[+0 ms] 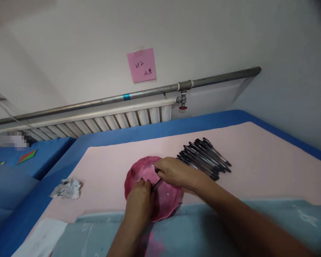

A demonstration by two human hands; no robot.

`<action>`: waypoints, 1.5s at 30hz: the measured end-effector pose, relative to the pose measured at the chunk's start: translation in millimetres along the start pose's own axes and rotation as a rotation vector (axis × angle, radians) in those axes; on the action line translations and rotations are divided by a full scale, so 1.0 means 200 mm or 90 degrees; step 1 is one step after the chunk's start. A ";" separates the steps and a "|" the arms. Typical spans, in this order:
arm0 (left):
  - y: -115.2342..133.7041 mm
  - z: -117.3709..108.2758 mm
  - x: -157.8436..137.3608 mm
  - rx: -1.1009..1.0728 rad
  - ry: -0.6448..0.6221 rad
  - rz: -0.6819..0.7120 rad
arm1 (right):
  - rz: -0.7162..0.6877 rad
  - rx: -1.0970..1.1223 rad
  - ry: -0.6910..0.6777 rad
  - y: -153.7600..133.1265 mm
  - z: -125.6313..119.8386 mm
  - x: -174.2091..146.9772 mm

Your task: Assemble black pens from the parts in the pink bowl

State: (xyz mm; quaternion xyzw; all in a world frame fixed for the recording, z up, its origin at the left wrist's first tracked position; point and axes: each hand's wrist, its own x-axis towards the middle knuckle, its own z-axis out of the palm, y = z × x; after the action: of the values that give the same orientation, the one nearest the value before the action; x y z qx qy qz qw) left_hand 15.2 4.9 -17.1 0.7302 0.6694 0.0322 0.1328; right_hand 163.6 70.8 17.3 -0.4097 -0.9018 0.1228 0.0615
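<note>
Over a pink bowl point(166, 201) with a wavy rim, both of my hands grip one dark, clear-barrelled pen point(157, 185). The fingers of my left hand point(139, 196) close on its lower left end. At the upper right end, my right hand point(173, 172) pinches the pen, its thumb and forefinger together. My fingers hide both ends, so I cannot tell whether a cap is on. Just right of the bowl lies a row of several black-capped pens point(205, 159), side by side and slanted; my right forearm passes close in front of them.
A crumpled white tissue point(68, 188) lies left on the pink table cover point(104, 171). White paper point(44, 237) and a blue-green cloth point(96, 235) are along the near edge. Behind the table stand a radiator point(123, 118) and a metal pipe point(155, 90) with a red-handled valve point(182, 108).
</note>
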 end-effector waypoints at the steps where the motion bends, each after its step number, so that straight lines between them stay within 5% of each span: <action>1: -0.01 0.00 0.00 -0.009 0.006 0.005 | 0.004 0.005 0.016 0.00 0.01 0.00; 7: -0.01 0.05 0.00 -0.127 0.113 -0.004 | 0.024 0.012 0.047 0.01 0.02 0.02; 14: 0.01 0.01 0.02 -0.217 0.142 -0.074 | 0.039 0.055 0.134 0.03 -0.02 0.01; 18: -0.04 -0.05 0.02 -0.546 0.180 -0.096 | 0.110 0.202 0.167 0.03 -0.07 0.00; 21: -0.07 -0.08 0.02 -0.832 0.152 -0.112 | 0.124 0.430 0.096 -0.01 -0.08 0.00; 25: -0.08 -0.07 0.01 -0.989 0.113 -0.103 | 0.129 0.694 0.020 -0.10 -0.02 0.02; 34: -0.11 -0.07 0.02 -1.104 0.092 -0.119 | 0.208 0.872 0.188 -0.09 0.02 0.05; 40: -0.15 -0.08 0.00 -1.036 0.048 -0.061 | 0.133 1.057 0.457 -0.06 -0.03 0.05; 45: -0.16 -0.06 -0.01 -0.957 0.022 -0.016 | 0.079 1.121 0.509 -0.10 -0.07 0.03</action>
State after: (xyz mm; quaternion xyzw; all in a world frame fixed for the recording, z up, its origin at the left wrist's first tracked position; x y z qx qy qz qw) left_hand -17.9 6.7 -13.3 0.4348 0.4773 0.4906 0.5853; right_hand 148.1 66.3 36.9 -0.2753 -0.3758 0.6090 0.6420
